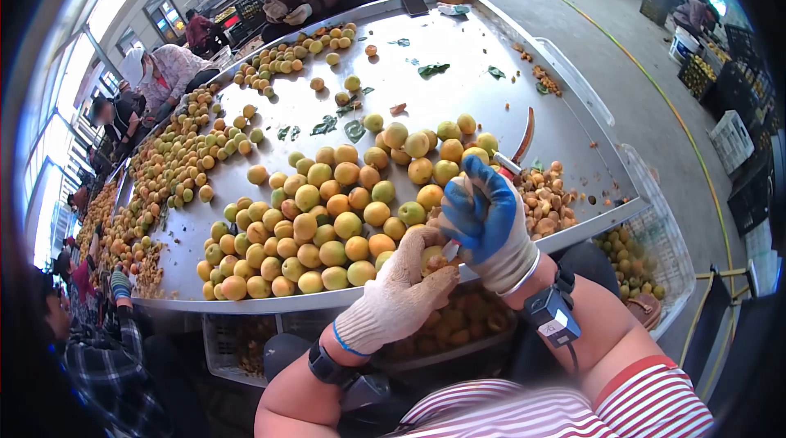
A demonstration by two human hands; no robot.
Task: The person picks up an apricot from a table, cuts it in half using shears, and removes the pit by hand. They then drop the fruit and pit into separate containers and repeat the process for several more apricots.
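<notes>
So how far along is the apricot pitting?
Done: a heap of pits beside the right hand, and cut fruit in the crate below. In hand: left hand holds an apricot, right hand a knife. Left: a large pile of whole apricots on the table.

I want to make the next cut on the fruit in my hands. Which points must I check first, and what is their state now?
1. Left hand holds the apricot securely: ok, the fingers wrap around it.
2. Blade in the right hand sits at the fruit: ok.
3. Both hands are gloved: ok.
4. Left thumb is clear of the blade edge: cannot tell, they are too close together.
5. Crate lies below the hands, under the table edge: ok.
6. More fruit is near: ok, the pile of apricots lies just ahead of the hands.
</notes>
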